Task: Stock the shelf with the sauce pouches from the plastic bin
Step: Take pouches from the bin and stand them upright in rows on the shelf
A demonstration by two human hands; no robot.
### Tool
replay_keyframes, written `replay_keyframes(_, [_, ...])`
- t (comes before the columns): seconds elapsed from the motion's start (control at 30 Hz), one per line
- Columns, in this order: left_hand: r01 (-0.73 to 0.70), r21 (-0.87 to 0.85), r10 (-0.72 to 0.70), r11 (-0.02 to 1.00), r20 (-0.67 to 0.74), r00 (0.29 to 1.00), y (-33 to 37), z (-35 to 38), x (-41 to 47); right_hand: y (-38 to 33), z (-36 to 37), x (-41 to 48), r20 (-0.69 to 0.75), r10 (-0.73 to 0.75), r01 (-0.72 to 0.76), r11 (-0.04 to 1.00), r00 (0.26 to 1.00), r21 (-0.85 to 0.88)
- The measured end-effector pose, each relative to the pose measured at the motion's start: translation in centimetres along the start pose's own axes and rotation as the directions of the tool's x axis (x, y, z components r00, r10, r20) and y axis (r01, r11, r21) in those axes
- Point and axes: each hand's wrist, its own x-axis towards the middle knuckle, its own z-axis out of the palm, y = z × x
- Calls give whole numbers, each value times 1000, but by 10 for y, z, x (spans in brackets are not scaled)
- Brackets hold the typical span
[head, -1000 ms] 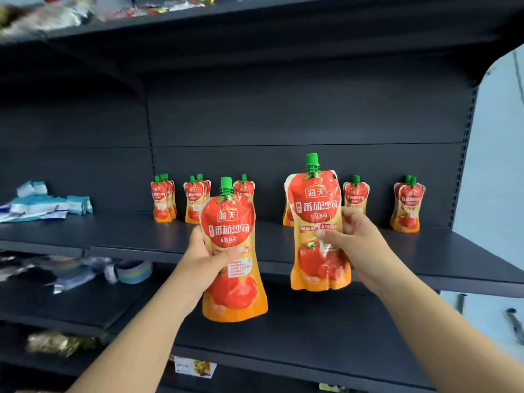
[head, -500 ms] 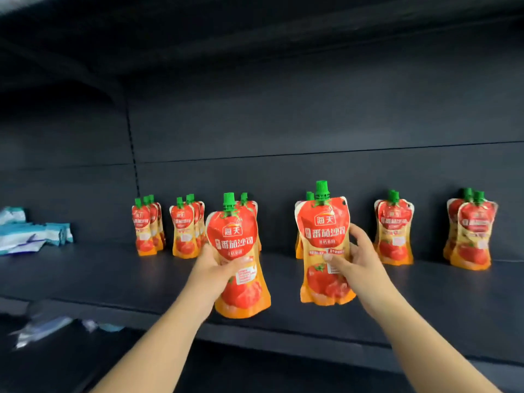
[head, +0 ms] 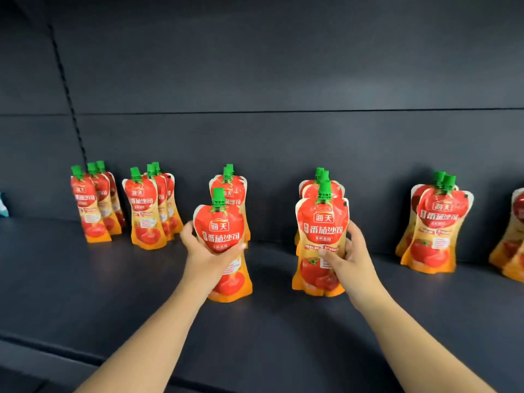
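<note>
My left hand [head: 207, 256] grips a red-and-orange tomato sauce pouch [head: 219, 228] with a green cap, upright, its base on or just above the dark shelf [head: 85, 293], in front of a short row of pouches [head: 231, 185]. My right hand [head: 350, 259] grips a second pouch [head: 321, 236] by its right side, upright in front of another row [head: 317, 185]. Whether either base touches the shelf is unclear. The plastic bin is out of view.
More pouch rows stand along the back panel: two on the left [head: 93, 205] [head: 147, 208], one on the right [head: 433, 225] and another cut by the right edge [head: 513, 239]. The shelf's front lip [head: 56, 353] runs along the bottom left.
Both hands have moved forward and down into the shelf, bringing the two pouches up to their rows. The view has closed in on this shelf; the lower shelves have dropped out of sight.
</note>
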Motion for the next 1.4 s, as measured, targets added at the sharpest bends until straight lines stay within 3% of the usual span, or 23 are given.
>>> replay_keyframes(0.1, [-123,125,122,985,11,992,-20,-1,-2,10,3,-4,-27,25,-26,998,999,-54])
replay_keyframes(0.17, [-133,205,129,970,34,991,-23,-6,-3,9,3,-10,-20,39,-42,987,999,-156])
replay_keyframes(0.3, [-54,391,-18,919,179,984,-28,-24,-2,12,1,-15,-56,111,-124,901,992,-415])
replay_keyframes(0.4, [-36,469,-115,883,289,950,-29,-32,4,13,1,-8,-85,106,-135,854,991,-502])
replay_keyframes(0.53, [-72,504,-102,861,309,946,-36,-29,36,19,4,10,-145,87,-149,846,986,-511])
replay_keyframes(0.83, [-37,485,-67,874,195,978,-64,-10,97,39,11,47,-275,60,-179,884,960,-431])
replay_keyframes(1.07, [-53,472,-65,880,230,971,-74,-8,111,48,8,51,-264,3,-134,866,965,-483])
replay_keyframes(1.2, [-61,491,-80,869,260,962,-78,-11,119,51,6,55,-269,-49,-127,792,962,-597])
replay_keyframes(1.4, [-82,469,-68,879,295,953,-77,-14,122,48,9,55,-267,30,-168,843,963,-511])
